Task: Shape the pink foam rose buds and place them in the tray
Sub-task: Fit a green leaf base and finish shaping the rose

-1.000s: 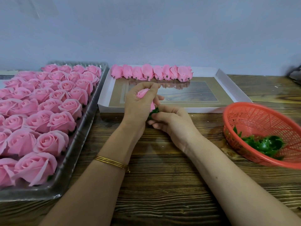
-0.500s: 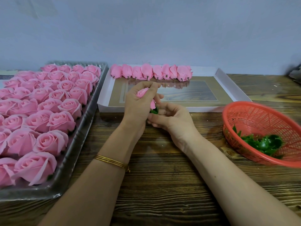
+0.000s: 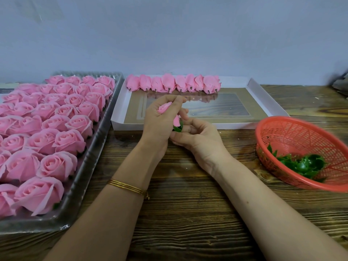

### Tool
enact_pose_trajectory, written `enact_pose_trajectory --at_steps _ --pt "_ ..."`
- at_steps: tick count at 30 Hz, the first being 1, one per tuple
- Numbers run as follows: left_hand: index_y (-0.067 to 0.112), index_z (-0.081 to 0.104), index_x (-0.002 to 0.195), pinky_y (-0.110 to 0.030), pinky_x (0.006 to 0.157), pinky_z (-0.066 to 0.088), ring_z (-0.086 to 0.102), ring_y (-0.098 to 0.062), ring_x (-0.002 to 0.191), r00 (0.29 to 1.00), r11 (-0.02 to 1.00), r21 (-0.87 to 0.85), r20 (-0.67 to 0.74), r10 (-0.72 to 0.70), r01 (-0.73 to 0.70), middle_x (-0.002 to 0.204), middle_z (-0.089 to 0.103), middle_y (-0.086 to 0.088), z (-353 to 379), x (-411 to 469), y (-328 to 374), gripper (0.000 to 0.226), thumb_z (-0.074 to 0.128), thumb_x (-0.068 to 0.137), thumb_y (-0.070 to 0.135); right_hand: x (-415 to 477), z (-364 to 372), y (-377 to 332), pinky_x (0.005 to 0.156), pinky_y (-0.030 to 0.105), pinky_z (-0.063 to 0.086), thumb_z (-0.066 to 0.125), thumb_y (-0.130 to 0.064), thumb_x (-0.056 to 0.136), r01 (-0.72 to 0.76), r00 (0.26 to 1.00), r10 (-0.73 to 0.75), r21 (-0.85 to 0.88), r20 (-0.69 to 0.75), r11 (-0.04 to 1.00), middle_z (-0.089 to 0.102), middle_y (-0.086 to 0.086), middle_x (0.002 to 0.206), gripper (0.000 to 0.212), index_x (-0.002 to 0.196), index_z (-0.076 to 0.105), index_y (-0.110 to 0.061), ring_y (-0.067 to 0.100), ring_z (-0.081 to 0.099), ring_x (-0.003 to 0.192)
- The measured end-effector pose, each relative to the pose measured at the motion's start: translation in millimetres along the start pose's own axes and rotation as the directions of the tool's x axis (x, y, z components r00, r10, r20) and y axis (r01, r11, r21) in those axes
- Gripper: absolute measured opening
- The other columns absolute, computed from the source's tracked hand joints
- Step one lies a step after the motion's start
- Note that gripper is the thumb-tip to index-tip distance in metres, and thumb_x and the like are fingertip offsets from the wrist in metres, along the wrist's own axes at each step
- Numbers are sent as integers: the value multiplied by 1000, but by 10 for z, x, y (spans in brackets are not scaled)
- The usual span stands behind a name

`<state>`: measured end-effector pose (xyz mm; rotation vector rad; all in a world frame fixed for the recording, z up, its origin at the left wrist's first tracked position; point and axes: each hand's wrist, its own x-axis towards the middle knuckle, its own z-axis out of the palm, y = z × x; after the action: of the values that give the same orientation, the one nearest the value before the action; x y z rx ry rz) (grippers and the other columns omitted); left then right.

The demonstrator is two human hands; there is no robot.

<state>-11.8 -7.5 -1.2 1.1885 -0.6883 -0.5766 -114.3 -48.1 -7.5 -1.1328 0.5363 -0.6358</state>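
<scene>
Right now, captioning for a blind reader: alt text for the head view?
A left hand grips a pink rose bud while the right hand holds its green base, near a white tray holding a row of buds.

You have soft, even light and faint shadows; the white tray (image 3: 126,126) floor mirrors, the red basket (image 3: 301,132) smears, edges bow.

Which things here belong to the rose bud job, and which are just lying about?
Job: rose bud held by left hand and right hand; white tray; row of shaped buds; open roses.
Lying about: red basket of green leaves; dark object at right edge.
</scene>
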Motion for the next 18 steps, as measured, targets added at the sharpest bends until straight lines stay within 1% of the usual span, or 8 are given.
enact_pose_trajectory --at_steps 1,4,6,9,13,16,18 --pt "28 72 77 -35 81 55 70 -12 84 1000 1000 0 1 -3 3 60 63 3 2 -2 2 22 61 94 19 -3 5 -7 81 32 58 66 18 75 -3 1000 3 22 17 1000 71 13 84 30 102 66 3 22 69 81" --pt "27 71 75 -35 82 55 68 -12 85 1000 1000 -24 15 -9 9 61 64 5 2 -10 19 25 60 95 17 12 -2 -34 72 26 59 51 16 85 -60 997 53 145 54 988 71 9 78 24 102 65 7 19 70 69" --pt "25 71 76 -37 85 55 66 -13 83 1000 999 -36 16 -13 13 61 63 5 3 -17 32 24 60 96 16 29 -10 -48 70 28 60 44 12 89 -88 996 81 207 45 974 72 7 77 25 103 64 9 20 69 64" --pt "21 69 80 -38 88 54 65 -15 82 1000 999 -39 16 -15 16 60 63 4 13 -33 49 20 59 96 15 31 -11 -55 70 29 60 46 8 92 -101 995 96 190 35 977 72 15 85 23 106 64 10 23 70 68" --pt "18 68 82 -34 86 54 63 -15 77 1000 999 -45 13 -24 24 62 64 2 18 -48 73 18 57 97 17 19 -14 -54 69 26 59 52 8 92 -110 993 102 186 50 976 74 10 81 19 95 69 0 19 72 69" --pt "16 67 85 -35 90 51 61 -13 70 1000 999 -40 10 -17 17 63 65 1 17 -54 78 16 56 98 17 25 -20 -39 75 27 60 55 8 90 -104 994 98 205 39 973 74 11 84 17 98 69 3 18 72 74" --pt "16 66 86 -35 90 51 60 -12 68 1000 999 -36 8 -13 14 64 65 1 14 -53 80 16 56 98 17 26 -20 -32 78 28 60 57 8 89 -103 995 99 232 28 967 74 14 88 16 101 67 8 20 73 78"
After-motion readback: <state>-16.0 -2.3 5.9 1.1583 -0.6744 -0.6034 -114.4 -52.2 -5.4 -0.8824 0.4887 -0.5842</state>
